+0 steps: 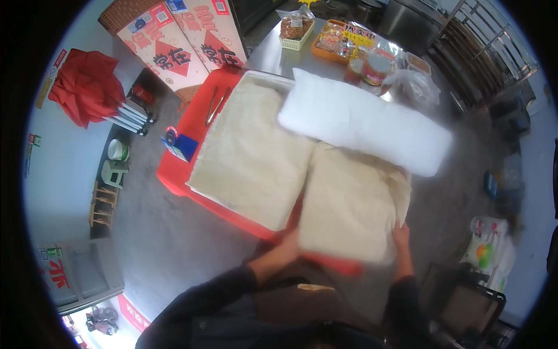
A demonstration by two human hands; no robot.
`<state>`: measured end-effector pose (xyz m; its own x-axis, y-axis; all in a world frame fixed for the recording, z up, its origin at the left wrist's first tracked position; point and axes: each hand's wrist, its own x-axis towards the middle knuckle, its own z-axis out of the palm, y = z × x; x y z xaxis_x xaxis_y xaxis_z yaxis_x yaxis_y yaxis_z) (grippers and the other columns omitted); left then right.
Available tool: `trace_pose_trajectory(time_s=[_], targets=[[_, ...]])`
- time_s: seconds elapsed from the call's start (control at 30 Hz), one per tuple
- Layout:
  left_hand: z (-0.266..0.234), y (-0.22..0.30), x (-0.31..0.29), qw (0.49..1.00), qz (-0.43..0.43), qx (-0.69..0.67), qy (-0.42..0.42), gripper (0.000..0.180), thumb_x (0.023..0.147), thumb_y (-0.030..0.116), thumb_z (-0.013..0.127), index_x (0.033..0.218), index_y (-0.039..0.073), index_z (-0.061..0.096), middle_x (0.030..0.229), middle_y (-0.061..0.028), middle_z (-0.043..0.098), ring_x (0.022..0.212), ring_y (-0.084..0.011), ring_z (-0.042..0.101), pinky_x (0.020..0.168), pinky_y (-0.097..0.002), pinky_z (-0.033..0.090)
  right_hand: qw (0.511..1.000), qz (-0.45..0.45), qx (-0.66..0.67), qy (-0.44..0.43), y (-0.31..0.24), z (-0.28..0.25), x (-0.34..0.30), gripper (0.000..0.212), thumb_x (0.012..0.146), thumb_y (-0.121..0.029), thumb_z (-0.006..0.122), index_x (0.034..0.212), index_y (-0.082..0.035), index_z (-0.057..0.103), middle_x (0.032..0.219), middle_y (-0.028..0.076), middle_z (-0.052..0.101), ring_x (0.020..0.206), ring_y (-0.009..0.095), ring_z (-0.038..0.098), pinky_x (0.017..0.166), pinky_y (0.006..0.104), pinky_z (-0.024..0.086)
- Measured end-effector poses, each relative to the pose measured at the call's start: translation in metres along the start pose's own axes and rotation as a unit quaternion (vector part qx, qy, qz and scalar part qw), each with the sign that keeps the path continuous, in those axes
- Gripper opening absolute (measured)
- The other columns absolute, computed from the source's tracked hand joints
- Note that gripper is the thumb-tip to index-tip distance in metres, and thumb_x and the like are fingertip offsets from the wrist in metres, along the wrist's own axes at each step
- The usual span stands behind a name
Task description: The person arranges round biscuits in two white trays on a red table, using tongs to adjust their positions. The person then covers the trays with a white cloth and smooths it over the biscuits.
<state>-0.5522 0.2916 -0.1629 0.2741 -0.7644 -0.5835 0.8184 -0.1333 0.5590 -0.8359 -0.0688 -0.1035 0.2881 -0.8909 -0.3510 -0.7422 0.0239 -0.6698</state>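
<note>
Both hands grip the near end of a cream-coloured, rectangular slab of stacked thin sheets (pixel 349 203), possibly bean-curd skin. Left hand (pixel 283 251) is closed on the slab's near left corner, thumb on top as far as the blur allows; right hand (pixel 401 244) clamps the near right corner, fingers curled under the edge. The slab extends away from the hands, its long axis running from the person's body toward the far side, so each hand holds one corner of the short near edge and neither is clearly the nearer. A loose sheet edge folds down just beyond the right hand.

Immediately left of the held slab lies a second cream slab of sheets (pixel 250 157), edge to edge with it, resting in a pale shallow tray (pixel 264 77). Both sit over a red plastic crate or board (pixel 186 131), visible beyond the left hand. Across the far end of the held slab rests a long white pillow-like bag (pixel 366 122). Metal tongs (pixel 216 106) lie on the red surface, far left of the hands. Beyond, a steel table (pixel 273 55) carries packaged foods (pixel 343 41). A folded red umbrella (pixel 87 87) lies on the floor, well off to the left.
</note>
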Motion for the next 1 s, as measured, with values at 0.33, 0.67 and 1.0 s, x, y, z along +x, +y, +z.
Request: trace_pose_trajectory(time_s=[0.33,0.67,1.0], targets=[[-0.048,0.031,-0.008,0.938,0.119,0.326,-0.014,0.038,0.101,0.009,0.064,0.139,0.003,0.061,0.133,-0.0129,0.068,0.124,-0.0272,0.065,0.099,-0.0406,0.058,0.995,-0.029,0.005,0.093,-0.050,0.034,-0.041,0.054,0.110,-0.041,0.056,0.138,0.004,0.066,0.129,0.027,0.073,0.123,0.040,0.069,0.104,0.0441,0.051],[-0.123,0.111,-0.054,0.956,-0.036,0.257,0.134,0.040,0.100,0.024,0.058,0.134,0.004,0.061,0.138,-0.0175,0.065,0.129,-0.0322,0.061,0.111,-0.0470,0.049,0.987,0.084,-0.093,0.104,-0.052,0.064,-0.022,0.067,0.110,-0.052,0.050,0.150,0.002,0.053,0.143,0.032,0.062,0.134,0.047,0.059,0.114,0.0483,0.045],[-0.134,0.248,-0.058,0.800,0.232,0.388,0.394,0.039,0.093,0.027,0.075,0.120,0.003,0.062,0.113,-0.0146,0.062,0.103,-0.0288,0.060,0.094,-0.0443,0.052,0.947,0.045,-0.185,0.258,-0.092,0.045,-0.017,0.078,0.094,-0.041,0.077,0.155,-0.003,0.048,0.152,0.031,0.044,0.140,0.049,0.044,0.119,0.0536,0.039]])
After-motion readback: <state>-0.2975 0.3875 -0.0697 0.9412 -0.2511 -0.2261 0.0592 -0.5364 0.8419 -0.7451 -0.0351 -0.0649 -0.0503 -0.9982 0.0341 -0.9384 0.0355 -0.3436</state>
